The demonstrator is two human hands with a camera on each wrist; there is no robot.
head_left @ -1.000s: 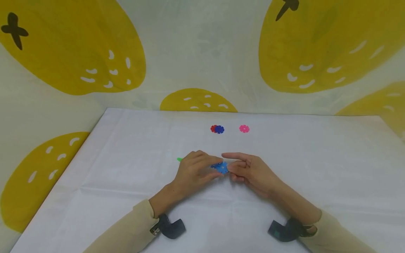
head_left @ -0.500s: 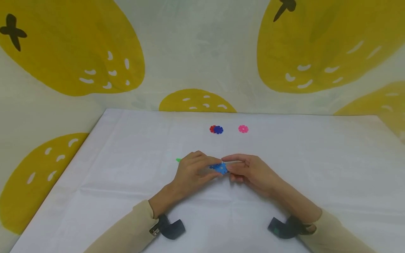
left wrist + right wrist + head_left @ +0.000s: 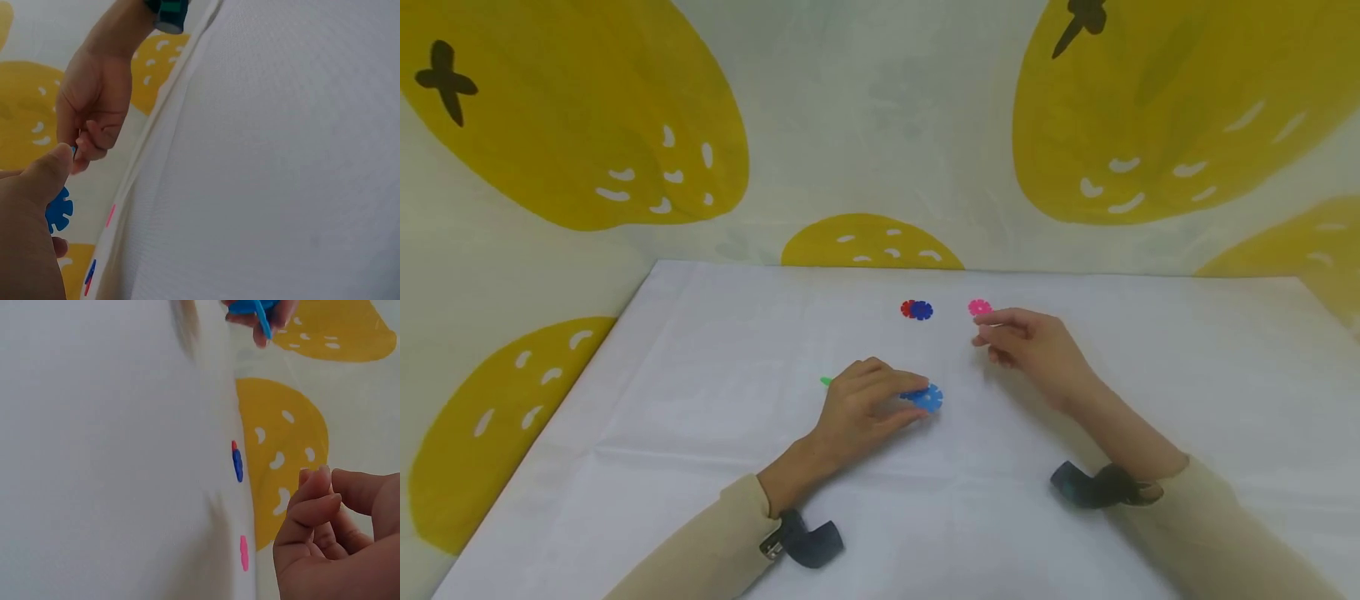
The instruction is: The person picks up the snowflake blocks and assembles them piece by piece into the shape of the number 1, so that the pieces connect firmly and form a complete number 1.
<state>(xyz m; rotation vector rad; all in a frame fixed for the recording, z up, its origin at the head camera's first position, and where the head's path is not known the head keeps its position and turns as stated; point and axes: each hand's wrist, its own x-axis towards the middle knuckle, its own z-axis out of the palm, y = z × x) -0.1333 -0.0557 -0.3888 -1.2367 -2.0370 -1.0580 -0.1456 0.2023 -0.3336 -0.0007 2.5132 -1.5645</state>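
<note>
My left hand (image 3: 865, 404) pinches joined blue snowflake discs between thumb and fingers; the lighter disc (image 3: 930, 398) sticks out to the right of the fingertips. In the right wrist view these blue discs (image 3: 255, 307) stand at angles to each other, at the top. My right hand (image 3: 1037, 354) is over the back of the table with fingers loosely bent and nothing between them. Its fingertips overlap the near edge of a pink snowflake disc (image 3: 979, 307) in the head view. The right wrist view has the thumb and fingertips (image 3: 324, 472) close together, above the pink disc (image 3: 244, 553).
A dark blue disc (image 3: 922, 310) partly covers a red disc (image 3: 907, 309) at the table's back. A green piece (image 3: 825, 381) shows beyond the left hand, mostly hidden by it. The white tablecloth (image 3: 700, 350) meets a wall cloth (image 3: 880, 125) with yellow fruit shapes.
My right hand has let go of the blue discs and moved away, back and to the right, toward the pink disc. My left hand stays in place, still pinching the blue discs.
</note>
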